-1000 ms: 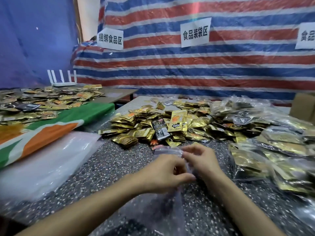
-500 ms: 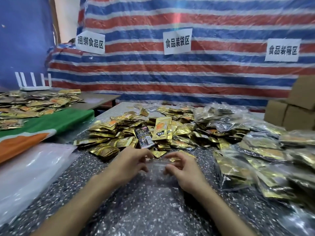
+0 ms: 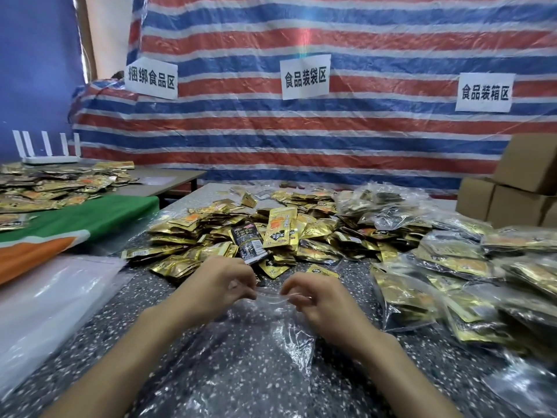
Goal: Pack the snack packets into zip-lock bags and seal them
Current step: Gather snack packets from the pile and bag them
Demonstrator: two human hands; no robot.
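I've left grip (image 3: 214,285), right grip (image 3: 320,300) pinching an empty zip-lock bag (image 3: 271,324); filled bags (image 3: 404,297) piled right; snack packets (image 3: 193,226) heap unpacked.

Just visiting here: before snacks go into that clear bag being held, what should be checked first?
1. Grip: left hand and right hand both pinch the top edge of the clear plastic zip-lock bag: ok.
2. Bag mouth pulled open: cannot tell.
3. Bag holds nothing yet: ok, the speckled dark tabletop shows through it.
4. Loose gold foil snack packets piled just beyond the hands: ok.
5. Filled clear bags lie to the right, apart from the held bag: ok.
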